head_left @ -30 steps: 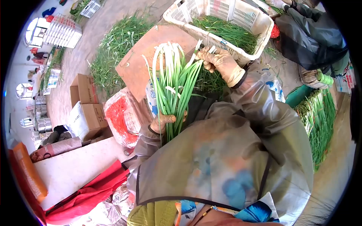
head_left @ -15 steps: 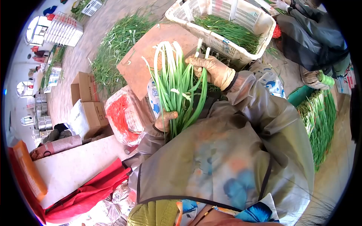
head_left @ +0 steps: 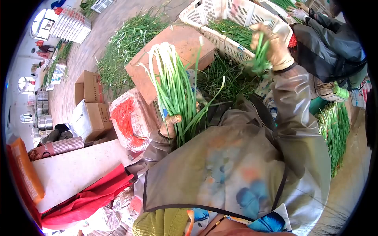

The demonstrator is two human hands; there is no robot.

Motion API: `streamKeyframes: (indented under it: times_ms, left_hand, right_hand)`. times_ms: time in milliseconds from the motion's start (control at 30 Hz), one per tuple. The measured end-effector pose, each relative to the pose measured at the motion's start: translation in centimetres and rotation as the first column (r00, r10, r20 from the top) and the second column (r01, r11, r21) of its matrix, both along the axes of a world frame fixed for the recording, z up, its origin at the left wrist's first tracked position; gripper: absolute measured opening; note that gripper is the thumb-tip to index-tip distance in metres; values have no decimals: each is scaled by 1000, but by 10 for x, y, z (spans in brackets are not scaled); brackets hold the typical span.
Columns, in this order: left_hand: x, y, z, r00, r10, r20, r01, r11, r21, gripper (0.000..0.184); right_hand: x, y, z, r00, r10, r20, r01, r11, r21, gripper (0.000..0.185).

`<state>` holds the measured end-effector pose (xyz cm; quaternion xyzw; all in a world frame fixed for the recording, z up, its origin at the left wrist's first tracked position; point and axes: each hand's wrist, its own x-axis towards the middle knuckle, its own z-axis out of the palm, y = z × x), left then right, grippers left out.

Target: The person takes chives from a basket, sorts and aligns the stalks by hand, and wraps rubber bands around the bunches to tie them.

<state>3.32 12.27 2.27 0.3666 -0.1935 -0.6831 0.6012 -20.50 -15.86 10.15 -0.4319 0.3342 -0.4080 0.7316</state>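
The right hand [head_left: 275,49] has swung off the green-onion bunch [head_left: 167,74], now clutching a tuft of greens [head_left: 260,59] with the crate [head_left: 220,39] just beyond it, leaving the left hand [head_left: 169,125] alone clasping the bunch

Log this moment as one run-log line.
left hand: grips bunch, white ends away from body | right hand: holds leaves, near crate | crate: greens inside
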Motion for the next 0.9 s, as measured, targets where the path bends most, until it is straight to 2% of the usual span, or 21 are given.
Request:
streamKeyframes:
  times_ms: [33, 67, 100, 133, 167, 200, 267, 367, 400, 467, 600, 667, 700, 733, 800, 867, 900]
  left_hand:
    - [0, -2, -4, 1000, -26, 15, 26, 999, -34, 67]
    - [-2, -3, -4, 999, -28, 16, 28, 999, -34, 67]
    - [-4, -4, -4, 999, -36, 6, 36, 999, -31, 67]
    - [-6, -4, -4, 999, -49, -4, 48, 999, -24, 67]
    - [-8, -4, -4, 997, -74, -16, 74, 997, -27, 70]
    - [-9, -3, -5, 997, -80, -15, 80, 997, -22, 70]
    - [-9, 1, -9, 994, -99, -45, 100, 995, 31, 74]
    - [-9, 4, -17, 997, -76, -21, 76, 997, 12, 74]
    - [-8, 5, -19, 998, -65, -21, 65, 998, -7, 73]
    - [-7, 5, -17, 995, -73, -63, 73, 997, 0, 74]
    - [-8, 3, -26, 997, -33, -63, 33, 999, -1, 76]
    - [-8, 1, -19, 997, -59, -50, 59, 998, -1, 73]
    - [-5, 4, -24, 998, -56, -42, 58, 997, 51, 72]
    - [-1, 6, -35, 999, -17, -44, 18, 1000, 17, 72]
    - [1, 8, -36, 999, 1, -54, 0, 1000, 23, 72]
    - [1, 7, -34, 1000, 12, -21, -11, 999, 41, 79]
    - [-1, 7, -30, 999, 25, -35, -23, 998, 60, 78]
  right_hand:
    - [5, 9, -8, 982, 186, 44, -185, 982, -40, 25]
    - [18, 27, -4, 978, 156, -137, -160, 987, -15, 23]
    - [31, 43, -3, 942, 246, -228, -275, 956, -106, 22]
    - [46, 51, -7, 902, 309, -301, -356, 928, -114, 24]
    - [60, 56, -12, 887, 374, -269, -404, 912, -64, 25]
    - [73, 59, -24, 904, 362, -229, -398, 907, -138, 22]
    - [94, 68, -18, 908, 390, -154, -409, 905, -115, 20]
    - [102, 66, -21, 931, 359, -71, -366, 916, -164, 16]
    - [99, 64, -20, 916, 373, -150, -390, 915, -108, 14]
    - [94, 66, -29, 930, 368, -18, -368, 926, -79, 13]
    - [82, 63, -44, 946, 315, -72, -319, 946, -57, 13]
    - [62, 56, -33, 927, 308, -213, -329, 941, -73, 19]
    - [52, 43, -44, 932, 177, -317, -208, 976, -65, 18]
    - [26, 37, -35, 978, 101, -182, -113, 992, -59, 21]
    - [9, 35, -51, 971, 55, -231, -25, 991, 131, 22]
    - [6, 42, -77, 955, 166, -246, -80, 943, 324, 22]
    - [10, 50, -82, 920, 237, -313, -85, 899, 430, 21]
